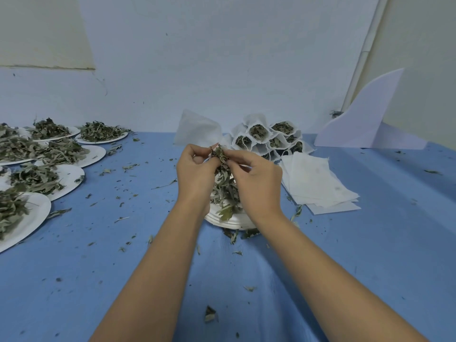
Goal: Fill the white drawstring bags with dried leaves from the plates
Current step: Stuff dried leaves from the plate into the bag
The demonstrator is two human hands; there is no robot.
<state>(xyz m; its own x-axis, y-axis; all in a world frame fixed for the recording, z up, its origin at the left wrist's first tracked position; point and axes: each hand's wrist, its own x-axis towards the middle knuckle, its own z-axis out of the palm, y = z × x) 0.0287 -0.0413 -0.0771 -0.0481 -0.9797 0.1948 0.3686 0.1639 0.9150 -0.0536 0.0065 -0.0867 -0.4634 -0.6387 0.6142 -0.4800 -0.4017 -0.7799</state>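
Over the centre plate (pixel 229 222) on the worktop (pixel 123 243), the left hand (pixel 197 169) and right hand (pixel 254 178) both have curled fingers pinching the top of a clump of dried leaves (pixel 223 174), probably to gather it narrow for bagging. The clump hangs lengthwise, its tip down on the plate. Flat empty bags (pixel 318 183) lie just right, and filled bags (pixel 271 139) are stacked beyond, mouths facing the person.

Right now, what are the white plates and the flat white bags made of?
The plates look like paper or thin card: matte white, thin rims. The flat bags look like thin non-woven fabric or fibrous paper: limp, dull, fuzzy edges.
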